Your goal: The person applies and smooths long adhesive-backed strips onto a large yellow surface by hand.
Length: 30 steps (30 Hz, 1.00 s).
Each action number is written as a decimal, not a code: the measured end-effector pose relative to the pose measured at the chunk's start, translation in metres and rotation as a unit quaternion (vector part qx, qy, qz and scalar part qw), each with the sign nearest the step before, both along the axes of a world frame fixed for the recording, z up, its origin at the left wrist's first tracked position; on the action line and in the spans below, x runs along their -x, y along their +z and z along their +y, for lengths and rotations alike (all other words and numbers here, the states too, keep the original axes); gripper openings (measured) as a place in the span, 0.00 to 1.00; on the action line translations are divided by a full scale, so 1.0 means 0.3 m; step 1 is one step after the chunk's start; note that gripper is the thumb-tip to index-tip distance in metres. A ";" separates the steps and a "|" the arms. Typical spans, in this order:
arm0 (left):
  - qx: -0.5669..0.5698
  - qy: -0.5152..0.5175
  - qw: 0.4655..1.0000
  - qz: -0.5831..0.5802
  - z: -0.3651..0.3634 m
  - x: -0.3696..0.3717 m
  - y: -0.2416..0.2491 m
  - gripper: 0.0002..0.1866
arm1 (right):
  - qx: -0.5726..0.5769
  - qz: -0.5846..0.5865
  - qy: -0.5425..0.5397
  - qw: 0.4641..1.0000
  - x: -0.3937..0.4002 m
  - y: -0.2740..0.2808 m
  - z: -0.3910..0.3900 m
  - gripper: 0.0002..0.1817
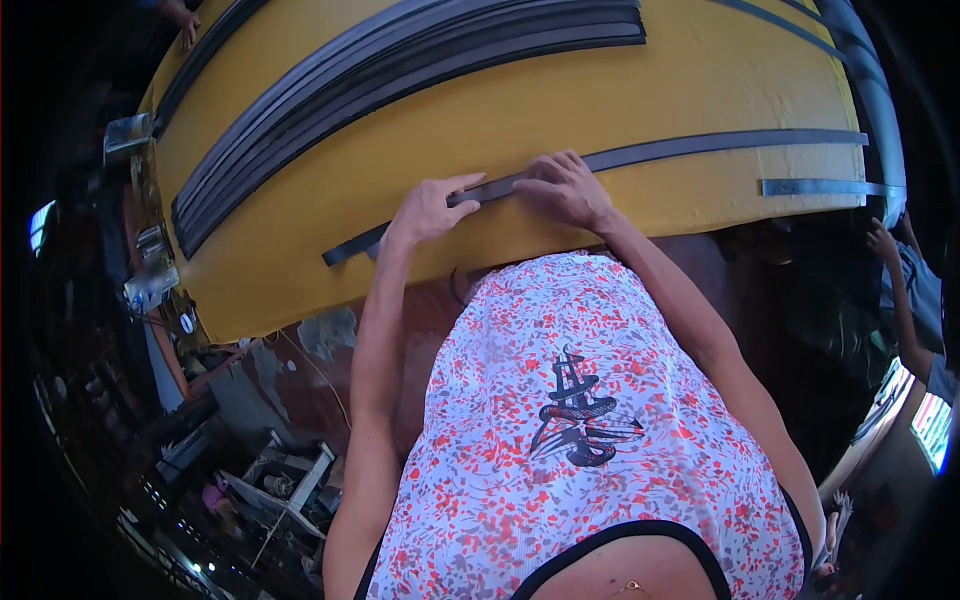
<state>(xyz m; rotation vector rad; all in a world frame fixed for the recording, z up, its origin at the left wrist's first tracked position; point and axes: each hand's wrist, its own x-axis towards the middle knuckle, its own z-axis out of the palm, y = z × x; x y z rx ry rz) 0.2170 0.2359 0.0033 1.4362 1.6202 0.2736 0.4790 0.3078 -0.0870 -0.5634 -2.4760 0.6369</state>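
A long dark grey strip lies along the near side of the yellow-covered table, its left end near the front edge. My left hand has its thumb and index finger closed around the strip's two edges, left of centre. Just to the right, my right hand is bent over the same strip with its fingers curled onto it; it is slightly blurred. Under my left wrist, a small pale grey piece shows beside the strip.
Several stacked dark strips lie farther back on the table. A shorter grey strip sits near the right edge, beside a grey roll. Another person's hand is at the right corner; a second person's hand is at far left.
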 end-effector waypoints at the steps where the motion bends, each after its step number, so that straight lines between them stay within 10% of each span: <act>1: 0.004 0.004 1.000 0.000 -0.004 0.009 0.020 0.23 | 0.001 -0.001 -0.004 1.000 -0.007 0.002 -0.003 0.21; 30: -0.072 -0.062 0.995 0.016 -0.056 0.001 -0.050 0.22 | 0.051 -0.041 -0.116 0.991 -0.238 0.000 0.065 0.11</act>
